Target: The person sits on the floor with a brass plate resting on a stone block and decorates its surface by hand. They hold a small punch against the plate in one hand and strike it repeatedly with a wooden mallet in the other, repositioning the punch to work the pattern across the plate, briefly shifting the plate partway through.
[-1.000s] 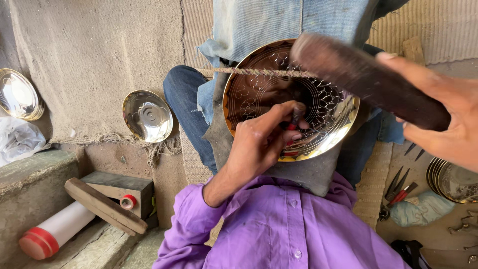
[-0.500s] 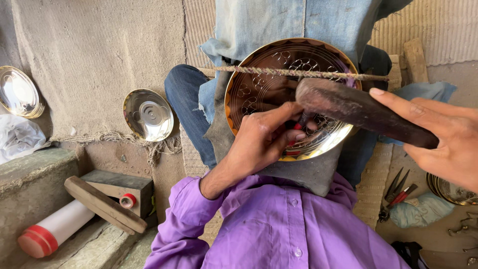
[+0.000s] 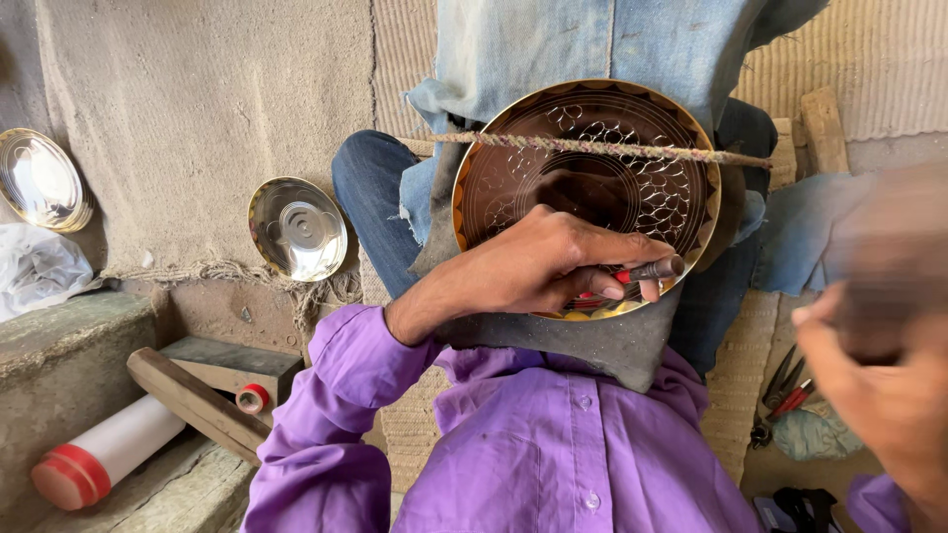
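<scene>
Brass plate [image 3: 592,168], round and dark in the middle with a bright scalloped rim, sits propped on the person's lap in the middle of the scene, tilted up toward the camera, a grey cloth [image 3: 583,341] under its near edge. Engraved scale-like patterns run across its face. A twisted rope [image 3: 612,148] stretches straight across the upper part of the plate, left to right. Left hand [image 3: 548,266] is down on the near rim of the plate, fingers [image 3: 602,286] curled tight around a slim metal chisel [image 3: 657,268] with a red band, its tip pointing right along the rim. Right hand [image 3: 879,395] is off at the right edge, near, heavily blurred; a dark blurred shape sits above it, and I cannot tell how those fingers are set or what they hold. Purple sleeves and shirt fill the near middle. Over on the left, a second metal plate [image 3: 296,227] leans against the cloth-covered wall, and another [image 3: 39,183] sits at the far left edge. Near left, a white cylinder with a red cap [image 3: 104,454] lies on a stone step beside a wooden block [image 3: 193,400]. Right of the lap, red-handled pliers [image 3: 785,390] rest on the floor
</scene>
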